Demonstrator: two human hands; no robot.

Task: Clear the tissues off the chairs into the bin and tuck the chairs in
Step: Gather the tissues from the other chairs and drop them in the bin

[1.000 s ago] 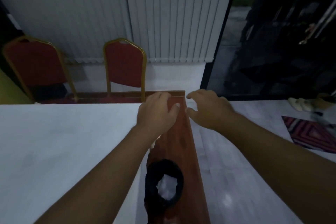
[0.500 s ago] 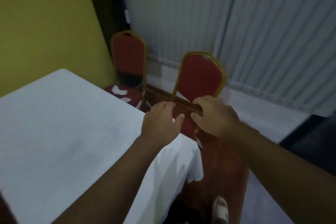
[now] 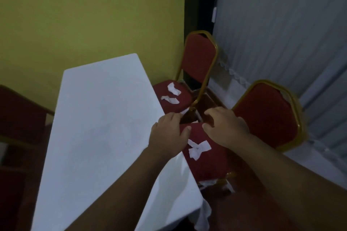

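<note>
head view: both hands (image 3: pixel 169 135) over near chair (image 3: pixel 206 163), tissues (image 3: pixel 198 148) beside table edge (image 3: pixel 169 170).

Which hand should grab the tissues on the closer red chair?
Probably the right hand. It hovers open over the near chair's seat, just above the tissues. The left hand is open too, but sits over the table edge.

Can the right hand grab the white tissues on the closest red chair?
Probably yes. The right hand hovers open just above the near chair's seat, and the tissues lie uncovered right below its wrist. Nothing sits between them.
</note>
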